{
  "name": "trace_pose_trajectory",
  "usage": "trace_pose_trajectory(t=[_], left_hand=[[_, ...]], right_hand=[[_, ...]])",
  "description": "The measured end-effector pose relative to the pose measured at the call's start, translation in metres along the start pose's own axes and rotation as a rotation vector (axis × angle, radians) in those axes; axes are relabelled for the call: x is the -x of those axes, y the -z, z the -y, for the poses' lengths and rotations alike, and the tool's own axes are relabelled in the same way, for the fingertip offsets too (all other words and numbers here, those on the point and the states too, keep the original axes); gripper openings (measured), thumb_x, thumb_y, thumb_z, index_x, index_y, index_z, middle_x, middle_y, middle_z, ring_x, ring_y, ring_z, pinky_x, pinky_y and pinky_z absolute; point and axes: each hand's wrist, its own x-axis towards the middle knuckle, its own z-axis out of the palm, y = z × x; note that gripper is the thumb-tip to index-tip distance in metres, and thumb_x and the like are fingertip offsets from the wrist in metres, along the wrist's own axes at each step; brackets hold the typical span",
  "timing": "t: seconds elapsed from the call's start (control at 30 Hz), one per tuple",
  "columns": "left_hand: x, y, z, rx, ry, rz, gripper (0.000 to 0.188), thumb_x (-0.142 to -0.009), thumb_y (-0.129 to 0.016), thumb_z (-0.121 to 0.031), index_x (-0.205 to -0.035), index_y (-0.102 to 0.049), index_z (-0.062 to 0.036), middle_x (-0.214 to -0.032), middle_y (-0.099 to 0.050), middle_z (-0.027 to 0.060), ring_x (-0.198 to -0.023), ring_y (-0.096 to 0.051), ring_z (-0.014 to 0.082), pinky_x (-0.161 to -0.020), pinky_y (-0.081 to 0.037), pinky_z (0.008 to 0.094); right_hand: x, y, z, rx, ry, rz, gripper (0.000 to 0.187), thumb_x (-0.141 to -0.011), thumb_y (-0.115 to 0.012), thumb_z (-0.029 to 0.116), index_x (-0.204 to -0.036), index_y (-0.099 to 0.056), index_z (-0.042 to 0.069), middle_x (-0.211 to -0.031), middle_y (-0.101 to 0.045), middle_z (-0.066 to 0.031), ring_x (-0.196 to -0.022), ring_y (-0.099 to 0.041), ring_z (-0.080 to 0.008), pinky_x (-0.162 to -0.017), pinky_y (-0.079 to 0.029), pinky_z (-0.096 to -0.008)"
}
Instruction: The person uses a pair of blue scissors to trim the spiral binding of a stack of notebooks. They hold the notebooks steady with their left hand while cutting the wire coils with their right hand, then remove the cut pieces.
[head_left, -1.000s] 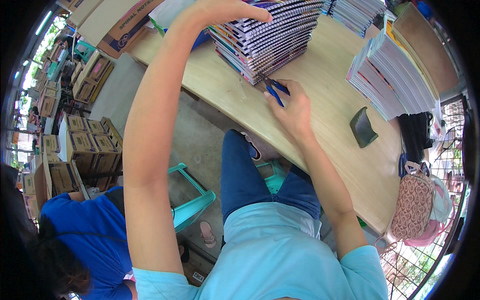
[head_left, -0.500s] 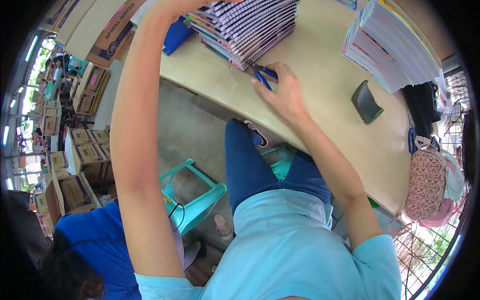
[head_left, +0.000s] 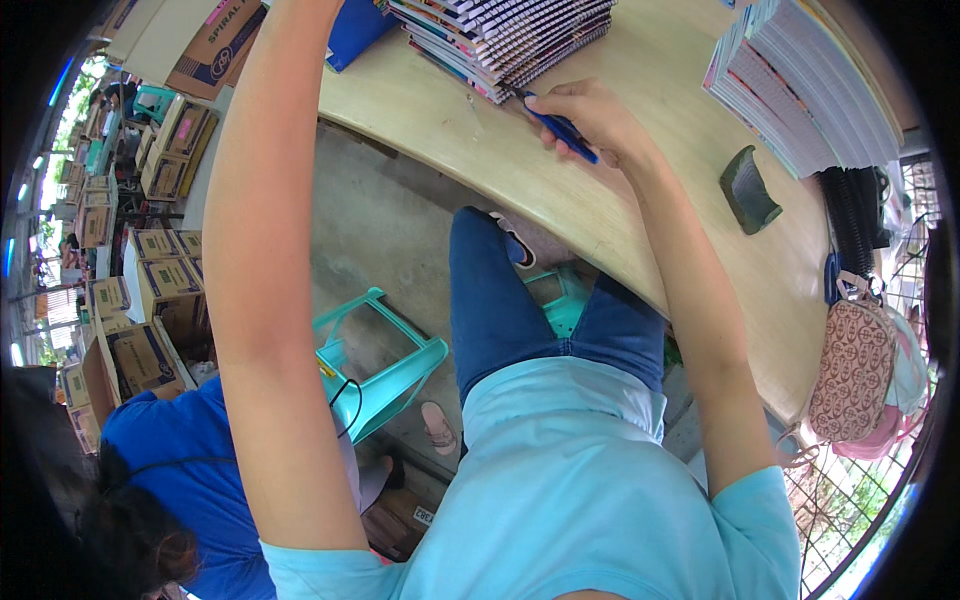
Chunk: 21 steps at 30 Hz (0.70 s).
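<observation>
My right hand [head_left: 595, 118] is closed around a pair of small blue-handled pliers [head_left: 570, 138]. Their dark jaws reach the near lower corner of a stack of spiral notebooks [head_left: 515, 45], by the ends of the bindings. The notebooks lie flat on a pale table [head_left: 640, 200], their coils facing me. My left arm stretches up past the stack's left side, and its hand is beyond the top edge, out of view.
Right of the stack stand more notebooks [head_left: 800, 95] and a curved dark green piece [head_left: 748, 190]. A patterned bag [head_left: 852, 370] hangs at the table's right end. Left are a turquoise stool [head_left: 385, 365], cartons [head_left: 165, 290] and a person in blue [head_left: 180, 470].
My right hand has closed the pliers' handles, which stood apart before. My left hand, partly seen on top of the stack earlier, has left the view. The whole view has shifted slightly.
</observation>
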Motion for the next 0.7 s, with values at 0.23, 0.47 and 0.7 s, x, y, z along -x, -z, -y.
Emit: trace_pose_trajectory(t=[0.23,0.47,0.7], left_hand=[[-0.006,0.002,0.015,0.014,-0.022,-0.001,0.062,-0.075,-0.075,-0.015,-0.134,-0.057,-0.0090,-0.149,-0.045,0.0100,-0.135,-0.042,0.0211,-0.109,-0.032,0.0303],[-0.005,0.002,0.013,-0.015,-0.043,-0.012,0.062,-0.075,-0.075,-0.015,-0.134,-0.058,-0.0090,-0.149,-0.046,0.0098,-0.133,-0.044,0.0205,-0.108,-0.034,0.0303],[-0.005,0.005,0.014,-0.136,-0.077,-0.019,0.062,-0.074,-0.076,-0.019,-0.133,-0.059,-0.0102,-0.146,-0.049,0.0117,-0.131,-0.045,0.0203,-0.106,-0.035,0.0303]], right_hand=[[0.017,-0.034,-0.041,0.393,0.571,-0.575,0.033,-0.078,-0.074,0.027,-0.099,-0.066,0.003,-0.092,-0.067,-0.0138,-0.083,-0.065,-0.0349,-0.074,-0.050,-0.0454],[0.010,-0.039,-0.044,0.451,0.618,-0.582,0.030,-0.078,-0.073,0.025,-0.098,-0.067,0.004,-0.091,-0.066,-0.0150,-0.083,-0.064,-0.0355,-0.071,-0.050,-0.0470],[0.010,-0.015,-0.013,0.476,0.349,-0.272,0.028,-0.079,-0.072,0.024,-0.095,-0.066,0.002,-0.089,-0.066,-0.0191,-0.081,-0.066,-0.0384,-0.073,-0.053,-0.0449]])
